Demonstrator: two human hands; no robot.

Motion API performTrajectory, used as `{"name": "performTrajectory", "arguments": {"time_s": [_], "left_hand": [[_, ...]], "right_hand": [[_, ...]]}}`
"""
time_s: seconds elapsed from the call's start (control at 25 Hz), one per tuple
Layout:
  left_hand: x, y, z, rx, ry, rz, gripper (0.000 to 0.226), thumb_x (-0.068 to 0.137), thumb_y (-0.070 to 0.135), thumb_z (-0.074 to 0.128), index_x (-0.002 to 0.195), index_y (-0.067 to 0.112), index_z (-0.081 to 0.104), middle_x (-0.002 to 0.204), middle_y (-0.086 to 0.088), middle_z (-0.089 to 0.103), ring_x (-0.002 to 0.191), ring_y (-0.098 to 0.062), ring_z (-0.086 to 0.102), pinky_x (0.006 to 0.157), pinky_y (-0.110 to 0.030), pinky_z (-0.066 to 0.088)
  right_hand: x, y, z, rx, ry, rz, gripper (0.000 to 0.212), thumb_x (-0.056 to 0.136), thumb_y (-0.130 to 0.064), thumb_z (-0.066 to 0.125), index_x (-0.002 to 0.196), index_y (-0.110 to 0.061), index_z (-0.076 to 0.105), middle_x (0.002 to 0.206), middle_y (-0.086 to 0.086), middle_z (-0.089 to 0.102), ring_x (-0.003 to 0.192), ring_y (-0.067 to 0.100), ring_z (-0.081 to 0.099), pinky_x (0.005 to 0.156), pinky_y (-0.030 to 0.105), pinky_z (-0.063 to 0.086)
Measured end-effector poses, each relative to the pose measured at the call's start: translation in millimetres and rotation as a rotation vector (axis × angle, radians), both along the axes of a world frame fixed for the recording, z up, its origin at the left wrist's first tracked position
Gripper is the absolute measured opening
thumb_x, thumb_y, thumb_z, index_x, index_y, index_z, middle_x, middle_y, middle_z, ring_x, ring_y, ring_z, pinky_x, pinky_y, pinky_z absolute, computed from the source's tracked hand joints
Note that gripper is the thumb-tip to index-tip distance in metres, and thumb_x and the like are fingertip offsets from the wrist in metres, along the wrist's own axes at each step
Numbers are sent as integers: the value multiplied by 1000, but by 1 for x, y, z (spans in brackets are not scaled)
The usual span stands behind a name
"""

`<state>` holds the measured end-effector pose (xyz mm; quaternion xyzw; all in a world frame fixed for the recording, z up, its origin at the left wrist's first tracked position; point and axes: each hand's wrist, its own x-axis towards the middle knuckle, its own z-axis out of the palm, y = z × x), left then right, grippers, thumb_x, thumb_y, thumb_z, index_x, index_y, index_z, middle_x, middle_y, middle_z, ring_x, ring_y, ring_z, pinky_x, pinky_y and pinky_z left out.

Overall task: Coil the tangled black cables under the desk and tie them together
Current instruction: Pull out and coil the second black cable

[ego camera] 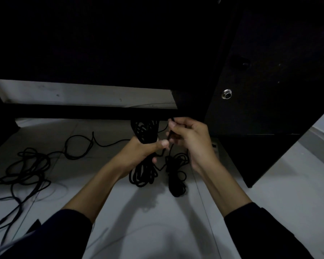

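- The left hand is gripping a coiled bundle of black cable around its middle, fingers curled round it and thumb lying across toward three o'clock; the loops are spilling out of the fist at twelve o'clock and hanging below it at six o'clock, so the bundle's long axis is running twelve to six.
- The right hand is sitting just beside the left, at its three o'clock, pinching a free cable strand between thumb and curled fingers; the strand is standing roughly parallel to the bundle.
- A second, smaller coil is hanging at six o'clock from the right hand; whether it is joined to that strand is hard to tell in the dim light.
- The move ahead seems to turn on this: the strand is lying at three o'clock of the bundle's waist, so the right hand, being nearer the free end, looks best placed to carry it across toward nine o'clock and round the waist.
- Loose tangled cables are lying on the pale floor at nine o'clock, well apart from both hands and not yet coiled.
- The dark desk panel is standing at one o'clock.
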<state>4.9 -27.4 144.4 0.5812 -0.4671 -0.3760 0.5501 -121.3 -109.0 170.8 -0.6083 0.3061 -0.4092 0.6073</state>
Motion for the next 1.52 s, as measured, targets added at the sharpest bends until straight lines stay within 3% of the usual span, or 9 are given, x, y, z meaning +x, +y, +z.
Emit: {"name": "performTrajectory", "arguments": {"time_s": [0.16, 0.32, 0.44, 0.56, 0.68, 0.88, 1.08, 1.28, 1.52], "left_hand": [[-4, -4, -1, 28, 33, 30, 9, 87, 15, 68, 90, 7, 67, 63, -3, 59, 53, -11, 54, 48, -22, 44], [-3, -3, 6, 33, 9, 111, 27, 94, 25, 59, 71, 12, 66, 61, -7, 62, 55, -15, 56, 56, -23, 47], [1, 2, 12, -63, -55, 88, 41, 96, 27, 53, 63, 5, 60, 65, -7, 62, 68, -13, 62, 68, -16, 49], [5, 2, 13, -65, 11, 113, 43, 94, 29, 57, 60, 4, 53, 59, -4, 56, 61, -12, 59, 62, -17, 47], [7, 2, 12, -10, 98, 150, 44, 94, 29, 58, 56, 9, 48, 51, 0, 51, 49, -11, 54, 53, -19, 44], [11, 3, 15, -5, 252, 137, 31, 94, 25, 57, 68, 15, 46, 51, 1, 45, 46, -17, 48, 61, -34, 50], [14, 5, 19, 6, 235, 162, 18, 94, 23, 58, 78, 19, 51, 51, 2, 43, 42, -14, 43, 50, -27, 44], [26, 6, 23, 125, 7, 137, 25, 91, 32, 61, 73, 16, 54, 56, 2, 55, 46, -12, 50, 49, -23, 45], [23, 7, 19, 168, -16, 73, 20, 92, 27, 62, 85, 8, 59, 67, -5, 64, 57, -17, 60, 55, -22, 50]], "right_hand": [[11, 1, 1, -113, 36, -46, 20, 86, -17, 70, 103, -6, 69, 87, 11, 71, 71, 17, 66, 68, 28, 55], [11, 2, -15, -188, 36, 26, 25, 95, -32, 58, 110, -14, 64, 102, 5, 69, 100, 19, 67, 93, 41, 53], [7, 12, -36, -187, 183, 254, 31, 99, -45, 39, 94, -21, 58, 92, -8, 60, 96, 4, 59, 92, 28, 47], [2, 15, -56, -220, 264, 351, 33, 94, -57, 36, 92, -32, 58, 94, -23, 60, 99, -2, 56, 93, 25, 43], [-7, 8, -68, -200, 286, 382, 44, 84, -69, 48, 105, -33, 63, 105, -2, 68, 91, 10, 64, 88, 39, 50], [-26, -6, -85, -356, 503, 452, 26, 89, -50, 58, 80, -26, 60, 71, -5, 52, 68, 7, 49, 67, 29, 39], [-39, -18, -91, -423, 556, 471, 15, 99, -27, 51, 95, -17, 61, 89, 0, 61, 84, 14, 57, 78, 33, 44], [-35, -18, -64, -782, 580, 437, 20, 99, -21, 50, 106, -12, 67, 94, -4, 57, 88, 4, 55, 76, 14, 40], [-24, -9, -32, -1004, 738, 561, 21, 96, -32, 55, 108, -24, 69, 92, -2, 48, 85, 10, 49, 72, 32, 44]]}}
